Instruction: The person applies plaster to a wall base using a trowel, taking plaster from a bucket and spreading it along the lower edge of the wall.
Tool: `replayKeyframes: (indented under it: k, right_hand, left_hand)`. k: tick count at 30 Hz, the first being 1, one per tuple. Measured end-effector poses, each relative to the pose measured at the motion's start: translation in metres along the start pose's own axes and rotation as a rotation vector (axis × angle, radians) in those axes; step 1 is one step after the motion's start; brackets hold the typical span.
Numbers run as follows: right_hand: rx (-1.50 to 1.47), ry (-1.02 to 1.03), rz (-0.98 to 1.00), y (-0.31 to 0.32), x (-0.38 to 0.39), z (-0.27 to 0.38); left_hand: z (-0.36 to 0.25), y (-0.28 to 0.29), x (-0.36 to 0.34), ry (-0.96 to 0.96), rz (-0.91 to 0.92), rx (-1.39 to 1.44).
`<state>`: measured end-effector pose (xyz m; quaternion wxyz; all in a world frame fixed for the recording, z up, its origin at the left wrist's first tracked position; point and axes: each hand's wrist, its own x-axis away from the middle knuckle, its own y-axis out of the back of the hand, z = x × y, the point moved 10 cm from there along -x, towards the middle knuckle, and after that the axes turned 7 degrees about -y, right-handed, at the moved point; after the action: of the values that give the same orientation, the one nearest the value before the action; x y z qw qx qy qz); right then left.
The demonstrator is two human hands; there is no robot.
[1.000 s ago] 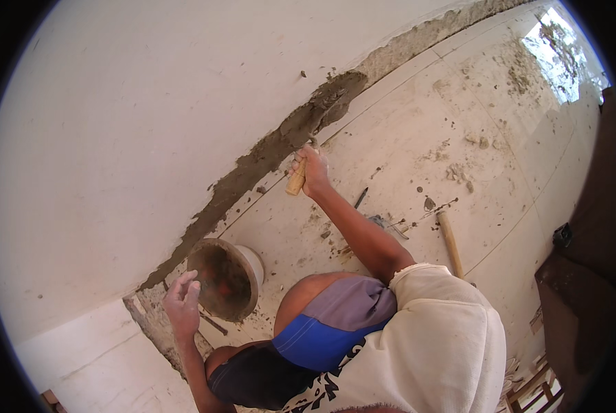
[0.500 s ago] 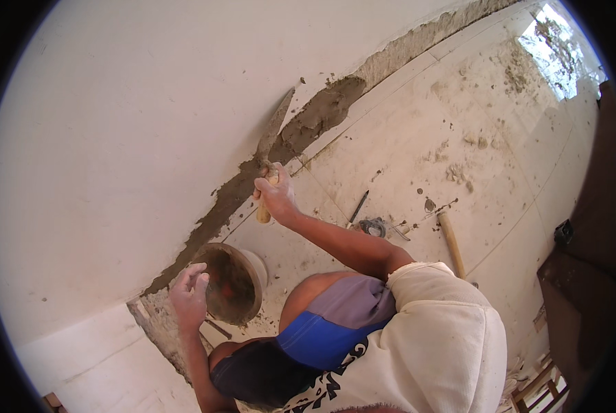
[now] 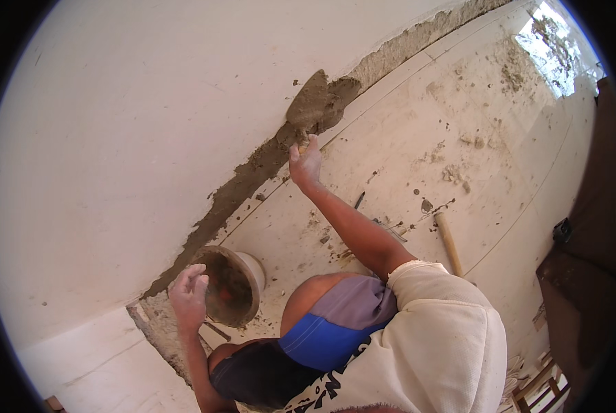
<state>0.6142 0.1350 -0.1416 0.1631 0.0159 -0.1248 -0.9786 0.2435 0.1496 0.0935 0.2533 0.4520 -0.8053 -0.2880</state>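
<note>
My right hand [image 3: 305, 165] is closed around the handle of a mortar-smeared trowel [image 3: 308, 102]. The trowel's blade lies broad side up against the lower wall, at the far end of a strip of wet grey mortar [image 3: 222, 206]. That strip runs along the base of the white wall [image 3: 129, 138]. My left hand [image 3: 189, 296], dusty and empty, hovers by the left rim of a bucket [image 3: 255, 274], fingers loosely bent and apart. Inside the bucket is some grey material with a small reddish patch.
Beyond the mortar, a rough bare strip [image 3: 418, 47] continues along the wall's foot. A wooden handle [image 3: 450, 244] and a dark pen-like tool [image 3: 359, 199] lie on the tiled floor to the right. Mortar crumbs [image 3: 456, 175] are scattered there. Dark brown material [image 3: 583, 227] hangs at the right edge.
My right hand has moved farther up and right along the wall with the trowel. The blade has turned from edge-on to broad side showing. My left hand has barely moved.
</note>
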Motion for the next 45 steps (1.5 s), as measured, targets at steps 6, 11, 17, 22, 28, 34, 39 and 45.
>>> replayKeyframes:
  k: [6,11,17,22,28,34,39,45]
  right_hand:
    - [-0.083,-0.286,-0.077,0.003,-0.05,-0.093]
    - [-0.574,-0.596,0.212,-0.024,-0.035,-0.079]
    - [-0.813,-0.589,0.347,-0.034,0.01,-0.034]
    - [-0.822,-0.559,0.457,-0.044,0.052,-0.023]
    - [-1.062,-0.828,0.272,-0.013,0.024,-0.076]
    - [-1.121,-0.915,0.303,-0.031,-0.001,-0.114]
    - [-1.118,-0.867,0.369,-0.048,0.034,-0.067]
    - [-1.245,-0.827,0.524,-0.056,0.06,-0.013]
  left_hand:
    - [0.002,-0.001,0.0,0.012,0.029,-0.04]
    - [0.025,0.023,0.027,0.07,-0.057,-0.022]
    - [0.015,0.01,0.006,0.043,-0.019,0.004]
    - [-0.005,-0.006,-0.014,0.024,0.007,-0.004]
    - [0.011,0.003,0.001,0.062,-0.027,0.004]
    - [0.01,0.0,-0.004,0.059,-0.012,-0.01]
    - [0.013,0.002,-0.004,0.059,-0.015,-0.019]
    - [0.012,-0.006,-0.011,0.078,0.003,-0.005]
